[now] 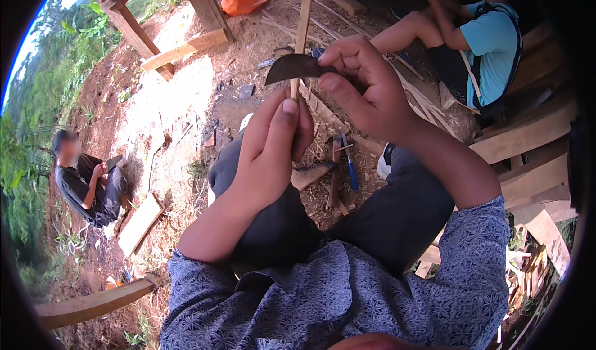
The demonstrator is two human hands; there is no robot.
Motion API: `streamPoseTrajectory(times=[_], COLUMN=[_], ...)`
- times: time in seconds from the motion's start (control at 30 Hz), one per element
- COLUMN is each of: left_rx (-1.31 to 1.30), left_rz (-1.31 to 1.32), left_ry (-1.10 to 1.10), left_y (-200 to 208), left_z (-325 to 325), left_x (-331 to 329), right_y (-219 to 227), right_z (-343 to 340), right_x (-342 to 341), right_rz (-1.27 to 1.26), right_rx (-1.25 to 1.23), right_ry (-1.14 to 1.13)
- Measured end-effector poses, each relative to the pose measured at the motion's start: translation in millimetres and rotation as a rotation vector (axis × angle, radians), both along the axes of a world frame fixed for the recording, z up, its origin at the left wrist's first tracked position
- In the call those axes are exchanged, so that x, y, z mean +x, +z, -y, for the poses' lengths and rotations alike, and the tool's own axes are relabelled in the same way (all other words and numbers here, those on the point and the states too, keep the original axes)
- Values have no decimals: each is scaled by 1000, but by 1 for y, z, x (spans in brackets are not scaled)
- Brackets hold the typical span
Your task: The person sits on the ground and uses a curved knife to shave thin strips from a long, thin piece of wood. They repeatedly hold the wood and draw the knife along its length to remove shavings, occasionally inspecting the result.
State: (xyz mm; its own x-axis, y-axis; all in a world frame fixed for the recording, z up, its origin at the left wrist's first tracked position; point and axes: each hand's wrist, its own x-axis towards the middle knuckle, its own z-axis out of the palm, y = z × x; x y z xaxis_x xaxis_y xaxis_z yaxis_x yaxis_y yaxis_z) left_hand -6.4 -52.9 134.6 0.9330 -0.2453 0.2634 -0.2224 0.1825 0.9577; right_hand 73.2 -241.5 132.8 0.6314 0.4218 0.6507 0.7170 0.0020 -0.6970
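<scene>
In my left hand (276, 136), raised over my knees, is a thin bamboo strip (303, 24) pinched between thumb and fingers and pointing up and away from me. My right hand (369, 92) grips a dark, curved blade (288, 69) at its right end, fingers bent and thumb below. The blade lies crosswise over the strip, just above my left thumb. Its held end is partly hidden by my fingers. On the ground between my feet lie a blue-handled tool (352, 171) and a wooden-handled tool (335, 176).
A person in a teal shirt (496, 52) sits at the right by wooden beams (534, 130). Another person (90, 179) sits at the left near a flat board (140, 224). An orange plastic bag (245, 2) and long thin strips (428, 105) lie farther off.
</scene>
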Motion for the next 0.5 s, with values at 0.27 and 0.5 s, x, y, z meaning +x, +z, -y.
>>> streamPoseTrajectory(times=[0.27, 0.5], left_rx=[89, 101], left_rz=[42, 24], left_ry=[6, 38], left_y=[-1, 0], left_z=[8, 15], left_x=[-4, -1], right_y=[0, -6], right_z=[17, 38], right_x=[9, 37], right_rz=[52, 281], right_rx=[-16, -11], right_ry=[-146, -283])
